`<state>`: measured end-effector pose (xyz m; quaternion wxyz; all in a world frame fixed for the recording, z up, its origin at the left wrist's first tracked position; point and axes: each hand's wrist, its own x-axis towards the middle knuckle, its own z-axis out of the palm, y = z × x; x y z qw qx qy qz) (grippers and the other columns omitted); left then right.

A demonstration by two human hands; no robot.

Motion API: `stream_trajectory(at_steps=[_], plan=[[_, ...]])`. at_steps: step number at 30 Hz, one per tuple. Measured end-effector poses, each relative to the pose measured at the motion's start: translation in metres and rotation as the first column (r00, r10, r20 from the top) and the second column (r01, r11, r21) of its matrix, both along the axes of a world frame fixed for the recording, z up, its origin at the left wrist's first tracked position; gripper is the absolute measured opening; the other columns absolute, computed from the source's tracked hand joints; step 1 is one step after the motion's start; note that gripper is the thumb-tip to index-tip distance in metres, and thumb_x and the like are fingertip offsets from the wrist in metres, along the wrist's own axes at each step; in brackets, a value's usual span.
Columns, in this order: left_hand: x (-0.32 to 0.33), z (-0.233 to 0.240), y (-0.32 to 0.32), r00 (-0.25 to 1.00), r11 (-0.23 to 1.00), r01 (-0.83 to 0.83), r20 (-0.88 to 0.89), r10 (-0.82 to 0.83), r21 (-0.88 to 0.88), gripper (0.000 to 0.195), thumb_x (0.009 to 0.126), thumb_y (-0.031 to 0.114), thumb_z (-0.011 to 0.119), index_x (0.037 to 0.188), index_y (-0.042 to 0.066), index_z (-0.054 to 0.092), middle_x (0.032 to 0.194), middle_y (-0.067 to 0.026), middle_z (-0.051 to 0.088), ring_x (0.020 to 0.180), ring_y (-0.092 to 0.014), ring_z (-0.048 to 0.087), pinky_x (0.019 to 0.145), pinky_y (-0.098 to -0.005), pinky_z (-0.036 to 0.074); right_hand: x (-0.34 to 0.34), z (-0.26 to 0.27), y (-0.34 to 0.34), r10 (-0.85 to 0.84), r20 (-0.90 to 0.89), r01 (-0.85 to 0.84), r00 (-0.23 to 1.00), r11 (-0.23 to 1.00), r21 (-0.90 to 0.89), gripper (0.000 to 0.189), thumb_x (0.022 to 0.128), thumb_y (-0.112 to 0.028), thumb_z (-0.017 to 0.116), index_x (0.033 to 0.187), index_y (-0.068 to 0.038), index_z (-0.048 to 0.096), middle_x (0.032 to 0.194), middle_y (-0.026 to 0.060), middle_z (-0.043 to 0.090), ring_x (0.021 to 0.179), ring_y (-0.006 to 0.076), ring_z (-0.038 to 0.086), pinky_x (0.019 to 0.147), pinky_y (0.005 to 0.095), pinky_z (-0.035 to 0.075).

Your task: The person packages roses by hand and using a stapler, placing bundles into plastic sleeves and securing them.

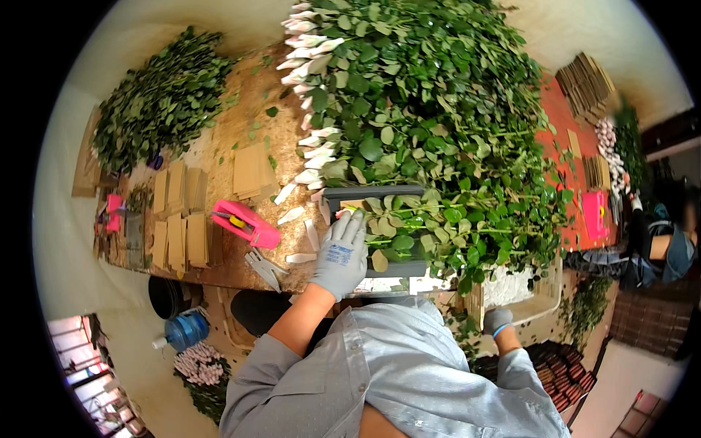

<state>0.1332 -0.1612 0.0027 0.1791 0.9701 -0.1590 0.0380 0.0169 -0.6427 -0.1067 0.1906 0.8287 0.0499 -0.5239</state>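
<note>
My left hand, in a grey coated glove, lies over the left part of a dark grey tray at the table's near edge. Its fingertips reach a pink bloom beside a piece of cardboard; whether they grip it is not clear. Leafy rose stems run rightward from there. My right hand, also gloved, is low at the right by the edge of a pale crate, its fingers hard to make out. Flowers in white sleeves line the left side of a large heap of leafy stems.
A pink tape dispenser, a metal stapler and stacked cardboard pieces are on the left. Another pink dispenser stands on the red surface. A blue water jug is below left. Another person is at far right.
</note>
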Motion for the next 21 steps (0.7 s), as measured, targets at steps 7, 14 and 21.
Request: stream_trajectory(at_steps=[7, 14, 21], plan=[[-0.001, -0.001, -0.001, 0.999, 0.999, -0.026, 0.024, 0.027, -0.023, 0.051, 0.09, 0.016, 0.061, 0.136, -0.006, 0.06, 0.153, -0.0188, 0.052, 0.143, -0.038, 0.044, 0.118, -0.049, 0.038, 0.2, 0.207, 0.156, -0.125, 0.905, -0.796, 0.407, 0.437, 0.419, 0.025, 0.1, -0.022, 0.065, 0.121, -0.009, 0.066, 0.101, 0.015, 0.068, 0.093, 0.0331, 0.068, 0.079, 0.0456, 0.054], [0.001, -0.003, -0.001, 0.997, 0.999, -0.027, 0.064, 0.03, -0.044, 0.048, 0.093, 0.016, 0.058, 0.136, -0.006, 0.061, 0.151, -0.0199, 0.053, 0.143, -0.038, 0.045, 0.117, -0.0489, 0.038, 0.395, 0.172, 0.289, -0.101, 0.767, -0.722, 0.634, 0.278, 0.633, 0.022, 0.098, -0.019, 0.061, 0.114, -0.009, 0.071, 0.104, 0.0159, 0.073, 0.1, 0.0384, 0.069, 0.087, 0.0485, 0.055], [0.0, -0.001, 0.0, 0.999, 0.996, -0.05, 0.018, 0.051, -0.074, 0.048, 0.091, 0.015, 0.06, 0.134, -0.006, 0.061, 0.151, -0.0199, 0.053, 0.142, -0.038, 0.046, 0.117, -0.0494, 0.038, 0.461, 0.064, 0.362, 0.063, 0.685, -0.623, 0.725, 0.485, 0.614, 0.031, 0.092, -0.016, 0.055, 0.113, -0.007, 0.076, 0.103, 0.0233, 0.075, 0.1, 0.041, 0.072, 0.091, 0.0505, 0.056]])
